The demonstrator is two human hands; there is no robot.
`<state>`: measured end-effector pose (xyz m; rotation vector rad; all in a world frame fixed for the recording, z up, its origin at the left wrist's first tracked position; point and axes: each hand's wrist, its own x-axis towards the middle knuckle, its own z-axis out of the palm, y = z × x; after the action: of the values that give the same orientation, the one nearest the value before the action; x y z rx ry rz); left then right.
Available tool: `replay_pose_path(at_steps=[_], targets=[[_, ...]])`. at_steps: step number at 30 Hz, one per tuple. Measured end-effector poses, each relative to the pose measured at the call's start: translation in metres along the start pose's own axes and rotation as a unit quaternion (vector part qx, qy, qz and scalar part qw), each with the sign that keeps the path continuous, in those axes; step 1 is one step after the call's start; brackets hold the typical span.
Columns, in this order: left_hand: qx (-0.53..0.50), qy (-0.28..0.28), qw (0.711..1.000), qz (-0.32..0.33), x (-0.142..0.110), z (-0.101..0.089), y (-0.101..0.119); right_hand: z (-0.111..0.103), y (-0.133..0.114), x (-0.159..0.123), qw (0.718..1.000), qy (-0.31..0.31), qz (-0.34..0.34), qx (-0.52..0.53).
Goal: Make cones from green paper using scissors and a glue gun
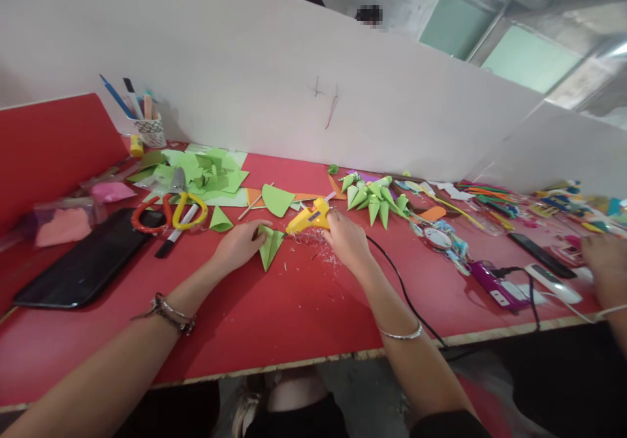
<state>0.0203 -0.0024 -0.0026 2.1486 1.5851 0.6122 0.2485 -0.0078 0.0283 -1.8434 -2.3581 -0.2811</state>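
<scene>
My left hand [240,245] rests on the red table [274,307] with its fingers pinched on a folded green paper cone [270,245]. My right hand [345,237] grips a yellow glue gun [308,217], whose nozzle points left at the cone's upper edge. A black cord [406,294] runs from the gun over the table's front edge. Dried glue threads lie scattered under the gun. Several finished green cones [375,196] lie just behind my right hand.
A black tablet [83,262], red and yellow scissors [169,213], a marker, green paper sheets [206,173] and a pen cup [147,128] lie left. A purple glue gun [492,284], remotes and craft scraps lie right, beside another person's hand [605,258]. White partitions stand behind.
</scene>
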Motion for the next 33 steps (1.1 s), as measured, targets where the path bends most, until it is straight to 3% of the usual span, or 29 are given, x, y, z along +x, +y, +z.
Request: replay_pose_path(at_steps=[6, 13, 20, 24, 29, 33], targets=[[0.011, 0.007, 1.000, 0.005, 0.002, 0.001, -0.001, 0.001, 0.002, 0.002, 1.000, -0.008, 0.020, -0.005], [0.019, 0.009, 1.000, 0.008, 0.002, 0.000, -0.002, 0.009, 0.006, 0.003, 0.999, 0.034, 0.030, 0.014], [-0.023, 0.020, 0.999, 0.013, 0.001, -0.003, 0.001, 0.030, 0.029, 0.009, 0.977, 0.107, 0.115, 0.142], [-0.081, 0.033, 0.996, 0.024, 0.001, -0.004, 0.004, 0.039, 0.044, 0.011, 0.969, 0.074, 0.092, 0.219], [-0.126, 0.053, 0.990, 0.042, 0.000, -0.006, 0.008, 0.035, 0.047, 0.008, 0.963, 0.042, 0.072, 0.255], [-0.160, 0.045, 0.985, 0.040, -0.002, -0.008, 0.012, 0.028, 0.050, 0.007, 0.943, 0.092, 0.100, 0.305]])
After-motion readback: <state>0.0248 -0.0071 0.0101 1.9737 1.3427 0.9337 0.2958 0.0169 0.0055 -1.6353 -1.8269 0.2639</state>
